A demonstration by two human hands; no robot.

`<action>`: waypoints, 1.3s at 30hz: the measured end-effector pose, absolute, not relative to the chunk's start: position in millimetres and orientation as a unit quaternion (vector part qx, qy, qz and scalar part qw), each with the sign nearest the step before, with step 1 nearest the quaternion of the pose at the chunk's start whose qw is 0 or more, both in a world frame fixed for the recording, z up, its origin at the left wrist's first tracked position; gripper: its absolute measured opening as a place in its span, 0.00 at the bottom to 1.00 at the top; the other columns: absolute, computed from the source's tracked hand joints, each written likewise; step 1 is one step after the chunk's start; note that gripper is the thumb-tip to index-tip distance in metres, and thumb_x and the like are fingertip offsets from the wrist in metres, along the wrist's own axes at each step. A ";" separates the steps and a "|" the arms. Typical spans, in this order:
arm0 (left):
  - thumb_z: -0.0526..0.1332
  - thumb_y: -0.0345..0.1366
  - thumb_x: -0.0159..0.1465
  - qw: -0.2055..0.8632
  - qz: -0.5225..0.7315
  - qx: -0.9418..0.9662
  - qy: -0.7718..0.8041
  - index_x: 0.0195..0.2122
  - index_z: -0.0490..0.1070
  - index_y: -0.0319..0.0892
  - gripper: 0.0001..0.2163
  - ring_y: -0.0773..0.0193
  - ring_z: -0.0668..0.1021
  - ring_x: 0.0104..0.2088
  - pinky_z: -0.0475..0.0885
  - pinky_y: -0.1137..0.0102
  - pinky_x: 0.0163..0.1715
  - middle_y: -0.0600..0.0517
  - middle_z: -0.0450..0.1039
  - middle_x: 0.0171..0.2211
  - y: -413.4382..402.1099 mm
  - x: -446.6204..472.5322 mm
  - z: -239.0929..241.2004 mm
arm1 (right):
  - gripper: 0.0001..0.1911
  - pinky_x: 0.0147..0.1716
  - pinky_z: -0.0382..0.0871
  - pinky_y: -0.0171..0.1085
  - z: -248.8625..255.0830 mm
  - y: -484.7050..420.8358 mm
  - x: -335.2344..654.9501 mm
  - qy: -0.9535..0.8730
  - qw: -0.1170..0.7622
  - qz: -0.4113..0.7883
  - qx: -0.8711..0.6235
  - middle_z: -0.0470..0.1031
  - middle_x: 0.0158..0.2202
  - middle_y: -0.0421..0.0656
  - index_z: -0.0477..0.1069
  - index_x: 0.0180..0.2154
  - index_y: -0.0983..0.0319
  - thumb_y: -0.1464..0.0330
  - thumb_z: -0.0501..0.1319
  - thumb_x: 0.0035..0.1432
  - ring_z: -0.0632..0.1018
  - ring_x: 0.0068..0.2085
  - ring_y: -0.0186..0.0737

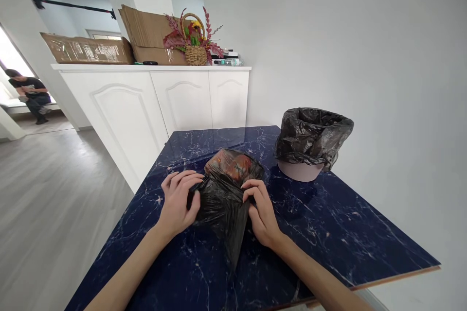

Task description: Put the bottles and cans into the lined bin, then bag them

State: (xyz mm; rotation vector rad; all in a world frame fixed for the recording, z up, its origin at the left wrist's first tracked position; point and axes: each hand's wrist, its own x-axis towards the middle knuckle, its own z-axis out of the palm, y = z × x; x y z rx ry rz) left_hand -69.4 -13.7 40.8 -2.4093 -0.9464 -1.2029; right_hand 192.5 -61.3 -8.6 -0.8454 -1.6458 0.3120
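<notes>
A black plastic bag (222, 204) lies on the dark blue marbled table, its gathered end pointing toward me. Reddish-orange contents (233, 165) show through the thin film at its far end; I cannot make out what they are. My left hand (178, 202) is at the bag's left side, fingers curved and apart from the thumb, the tips close to or touching the plastic. On the other side, my right hand (261, 214) has its fingers bent and closed on the bag's right edge. A pale pink bin (301, 171) lined with a black bag (314, 136) stands at the right.
The blue marbled table (321, 233) ends at the wall on the right. Behind it is a white cabinet (189, 97) carrying cardboard boxes (87, 50), a wicker flower basket (196, 55) and a clear bottle (231, 62). A person (31, 92) sits at the far left.
</notes>
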 end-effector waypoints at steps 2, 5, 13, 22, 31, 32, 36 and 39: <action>0.62 0.37 0.68 0.116 -0.366 -0.872 -0.306 0.57 0.70 0.47 0.16 0.46 0.77 0.58 0.58 0.44 0.68 0.45 0.81 0.52 -14.7 -70.6 41.6 | 0.11 0.56 0.70 0.49 -7.1 -62.0 193.5 -0.710 0.586 0.142 -0.364 0.68 0.52 0.47 0.66 0.42 0.57 0.74 0.48 0.71 0.73 0.55 0.46; 0.65 0.39 0.65 0.101 -0.339 -0.891 -0.286 0.47 0.75 0.49 0.09 0.50 0.81 0.47 0.62 0.46 0.65 0.50 0.83 0.40 -13.1 -71.5 41.0 | 0.14 0.58 0.70 0.50 -5.4 -62.9 194.2 -0.705 0.583 0.136 -0.379 0.68 0.53 0.47 0.69 0.44 0.57 0.71 0.46 0.75 0.73 0.56 0.46; 0.60 0.32 0.72 0.098 -0.451 -0.826 -0.323 0.41 0.75 0.46 0.05 0.55 0.78 0.38 0.73 0.58 0.48 0.50 0.79 0.33 -7.9 -72.6 36.1 | 0.25 0.61 0.73 0.58 8.0 -81.7 183.4 -0.792 0.539 -0.004 -0.287 0.70 0.59 0.53 0.63 0.64 0.56 0.73 0.56 0.68 0.74 0.61 0.53; 0.62 0.26 0.69 0.229 -0.484 -0.777 -0.331 0.50 0.73 0.47 0.11 0.54 0.79 0.43 0.74 0.57 0.48 0.47 0.76 0.42 -5.3 -78.7 32.3 | 0.16 0.66 0.68 0.62 5.5 -78.4 169.9 -0.826 0.435 -0.081 -0.350 0.66 0.66 0.54 0.75 0.56 0.56 0.70 0.59 0.70 0.67 0.68 0.57; 0.58 0.26 0.69 0.214 -0.283 -0.918 -0.177 0.39 0.77 0.48 0.11 0.58 0.80 0.39 0.73 0.59 0.46 0.51 0.80 0.36 -26.2 -59.7 39.2 | 0.19 0.64 0.68 0.64 -4.7 -72.3 171.6 -0.777 0.453 -0.081 -0.430 0.64 0.65 0.56 0.72 0.60 0.56 0.72 0.59 0.70 0.67 0.67 0.60; 0.57 0.26 0.69 0.207 -0.271 -0.923 -0.180 0.38 0.77 0.48 0.11 0.58 0.79 0.39 0.73 0.59 0.46 0.51 0.81 0.35 -26.3 -58.0 37.9 | 0.19 0.64 0.68 0.65 -5.8 -71.7 171.4 -0.774 0.454 -0.080 -0.434 0.63 0.65 0.56 0.72 0.60 0.55 0.72 0.59 0.70 0.67 0.67 0.60; 0.55 0.26 0.71 0.185 -0.290 -0.894 -0.287 0.41 0.78 0.46 0.12 0.54 0.80 0.43 0.71 0.55 0.50 0.48 0.83 0.41 -17.8 -59.4 31.6 | 0.25 0.63 0.70 0.66 -11.6 -67.7 172.5 -0.754 0.468 -0.047 -0.459 0.62 0.65 0.56 0.67 0.64 0.53 0.74 0.59 0.68 0.67 0.68 0.61; 0.56 0.29 0.73 0.198 -0.305 -0.857 -0.365 0.50 0.78 0.44 0.12 0.48 0.79 0.51 0.69 0.51 0.54 0.44 0.83 0.51 -9.4 -62.4 25.3 | 0.27 0.63 0.71 0.63 -15.3 -65.3 173.3 -0.734 0.482 -0.012 -0.477 0.60 0.64 0.56 0.65 0.65 0.54 0.74 0.59 0.67 0.66 0.68 0.61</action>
